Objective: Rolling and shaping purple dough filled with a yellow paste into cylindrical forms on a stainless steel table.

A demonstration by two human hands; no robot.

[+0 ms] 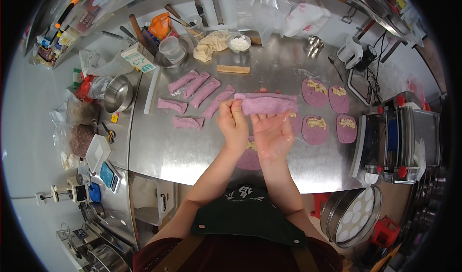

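The purple dough piece point(267, 104), elongated into a soft band with a ridge along its upper part, is held in the air, its length running from left to right and its left end pinched. Six narrow purple rolls point(205, 93) lie apart at left, most of them slanting, while flat purple ovals point(315, 136) lie at right and nearer the body, bearing pale, lumpy filling point(317, 122)

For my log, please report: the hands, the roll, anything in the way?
Left hand pinching roll. Right hand open under it. Filled dough partly hidden beneath.
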